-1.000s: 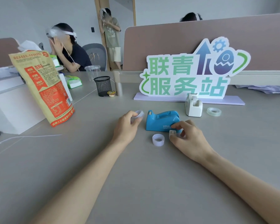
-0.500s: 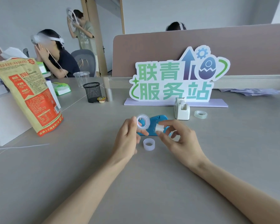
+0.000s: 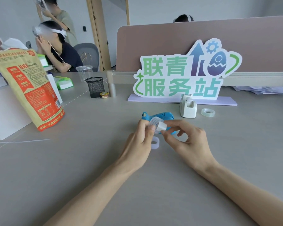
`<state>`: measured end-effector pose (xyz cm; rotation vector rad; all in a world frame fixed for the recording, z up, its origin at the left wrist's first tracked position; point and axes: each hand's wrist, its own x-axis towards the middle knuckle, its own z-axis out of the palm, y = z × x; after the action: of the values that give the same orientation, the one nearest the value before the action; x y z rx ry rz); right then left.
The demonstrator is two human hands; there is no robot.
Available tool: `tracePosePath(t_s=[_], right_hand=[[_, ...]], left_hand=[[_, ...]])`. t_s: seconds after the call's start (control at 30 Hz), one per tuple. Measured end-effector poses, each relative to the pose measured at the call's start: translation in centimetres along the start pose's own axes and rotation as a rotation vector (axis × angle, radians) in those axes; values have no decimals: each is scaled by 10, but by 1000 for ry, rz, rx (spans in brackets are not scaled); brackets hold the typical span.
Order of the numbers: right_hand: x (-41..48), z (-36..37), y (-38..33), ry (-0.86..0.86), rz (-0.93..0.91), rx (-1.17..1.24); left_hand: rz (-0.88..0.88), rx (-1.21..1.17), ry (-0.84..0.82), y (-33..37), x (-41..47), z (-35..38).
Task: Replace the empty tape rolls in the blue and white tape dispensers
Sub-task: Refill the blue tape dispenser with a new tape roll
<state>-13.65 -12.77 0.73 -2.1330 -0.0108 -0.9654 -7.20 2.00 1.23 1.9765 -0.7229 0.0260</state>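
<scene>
Holding a clear tape roll (image 3: 154, 123) in my left hand (image 3: 140, 141), I have my fingers closed around its rim and keep it raised above the desk (image 3: 88, 160). My right hand (image 3: 189, 144) pinches a small white spool core (image 3: 162, 127) between thumb and forefinger, and the core touches the open centre of the roll; I cannot tell if it is already inside. Both hands are in the middle of the desk, just in front of the blue tape dispenser (image 3: 160, 116), which my fingers partly hide. Under my hands, a second ring, the empty roll (image 3: 155, 142), lies flat on the desk. The white tape dispenser (image 3: 187, 106) stands upright to the far right of the blue one, near the base of the big sign (image 3: 178, 74). Just to the right of it another clear tape roll (image 3: 207, 112) lies flat. On the left side of the desk stands a tall orange and brown bag (image 3: 28, 88), and farther back there is a black mesh pen cup (image 3: 95, 86).
</scene>
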Motion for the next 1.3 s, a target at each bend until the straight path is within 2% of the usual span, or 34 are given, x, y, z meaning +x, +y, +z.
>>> tracePosePath(t_s=[0.33,0.57,1.0,1.17,1.3], right_hand=[[2,1,6,4,-68,-30],[3,1,4,39,-7,-2],[4,-1,8,62,-23,50],[3,-3,0,14,87,112],[3,-4,-6,-51,148,141]], left_hand=[[90,-44,-20,8,-4,-2],[71,-98,-40,8,-3,0],[136,-42,55,2,2,-4],[156,-76,123,0,5,-4],[207,25,150,-5,5,-3]])
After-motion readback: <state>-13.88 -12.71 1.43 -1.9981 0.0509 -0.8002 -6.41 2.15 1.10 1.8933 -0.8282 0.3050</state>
